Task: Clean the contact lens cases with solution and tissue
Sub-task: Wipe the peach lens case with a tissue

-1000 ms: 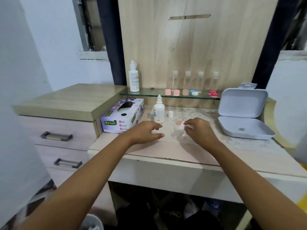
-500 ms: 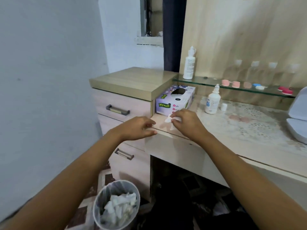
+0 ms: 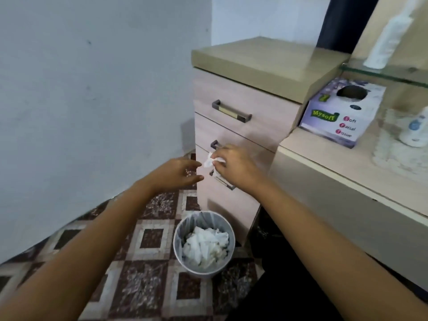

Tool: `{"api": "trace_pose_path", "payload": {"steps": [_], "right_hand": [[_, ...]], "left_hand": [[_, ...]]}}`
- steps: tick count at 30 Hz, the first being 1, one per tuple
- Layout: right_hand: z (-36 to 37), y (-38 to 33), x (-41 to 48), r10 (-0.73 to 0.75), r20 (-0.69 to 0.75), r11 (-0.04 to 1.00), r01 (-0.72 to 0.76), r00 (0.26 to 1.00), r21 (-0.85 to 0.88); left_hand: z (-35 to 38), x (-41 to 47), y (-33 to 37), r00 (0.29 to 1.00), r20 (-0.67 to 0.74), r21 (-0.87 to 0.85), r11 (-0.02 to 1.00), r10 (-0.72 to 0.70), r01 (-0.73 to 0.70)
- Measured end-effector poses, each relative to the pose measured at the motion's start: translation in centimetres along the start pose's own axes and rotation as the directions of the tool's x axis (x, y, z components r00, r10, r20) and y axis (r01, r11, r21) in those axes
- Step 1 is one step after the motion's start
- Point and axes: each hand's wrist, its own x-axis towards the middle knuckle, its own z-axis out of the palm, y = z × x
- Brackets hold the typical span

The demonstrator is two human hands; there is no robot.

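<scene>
**Q:** Which step of the task is shown?

**A:** The discarding of a used tissue is shown. A crumpled tissue is pinched in the fingertips of the right hand, in front of the drawer unit. Below it, a waste bin stands on the tiled floor at the foot of that unit. The left hand is held just beside the tissue, with its fingers relaxed and nothing grasped. The contact lens cases are not included in the view.

**Q:** What is called for by the next move?

**A:** It is judged that the tissue is to be lowered until it hangs over the mouth of the bin, and the pinch then released. The bin is already well filled with white tissues. A drop made near the rim could therefore roll off the heap onto the floor.

**Q:** What else is to be noted, and is the path obstructed?

**A:** A tissue box is set at the left end of the counter, close against the drawer unit. A small solution bottle, blurred, is cut off by the right edge of the frame. A tall white bottle is carried on the glass shelf above. No object is seen between the tissue and the bin. Only the projecting drawer handles, which lie just behind the hands, might be brushed.
</scene>
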Motion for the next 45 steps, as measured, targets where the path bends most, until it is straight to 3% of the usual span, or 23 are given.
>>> {"api": "trace_pose_path", "payload": {"steps": [8,16,21,25,33,45], "right_hand": [[10.0,2.7,0.0,0.131,0.272,0.988,-0.148,0.953,0.042],[17.7,6.7,-2.6,0.307,0.504,0.928,-0.371,0.807,0.03],[20.5,8.0,-3.9,0.314,0.673,0.913,-0.407,0.67,-0.021],[21.0,9.0,-5.0,0.324,0.709,0.892,-0.452,0.627,-0.009],[20.1,9.0,-4.7,0.293,0.684,0.91,-0.413,0.668,0.014],[11.6,6.1,-0.8,0.139,0.532,0.98,-0.193,0.835,0.047]], "left_hand": [[7.2,-0.9,-5.7,0.976,0.152,-0.092,0.981,-0.154,0.169],[13.7,-1.3,-8.2,0.901,0.343,-0.054,0.952,-0.267,0.302],[16.2,-1.3,-8.0,0.851,0.448,-0.013,0.95,-0.272,0.311],[17.2,-1.4,-7.9,0.829,0.482,-0.001,0.946,-0.285,0.325],[16.3,-0.5,-7.2,0.846,0.449,0.012,0.949,-0.287,0.316],[9.7,0.8,-6.3,0.929,0.278,0.015,0.969,-0.242,0.248]]}}
